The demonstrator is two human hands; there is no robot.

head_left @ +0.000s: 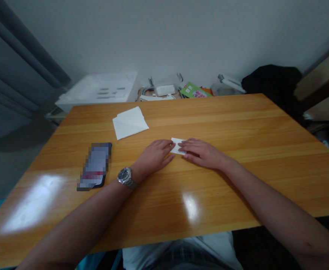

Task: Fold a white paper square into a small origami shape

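Observation:
A small piece of white paper [177, 146], which looks folded, lies flat on the wooden table [226, 123] between my hands. My left hand [156, 154], with a metal watch [127, 177] on its wrist, rests its fingertips on the paper's left edge. From the other side, the outstretched fingers of my right hand [202, 153] lie over the paper's right part and hide it. Both hands are palm down with fingers extended, pressing rather than gripping. Beyond my left hand sits a larger stack of white paper sheets [130, 123].
A phone [96, 165] with a blurred screen lies left of my left forearm. Behind the table's far edge are a white tray [97, 90], a green booklet [195, 90] and a black cloth-like heap [271, 82]. A grey curtain [15, 56] hangs at the left.

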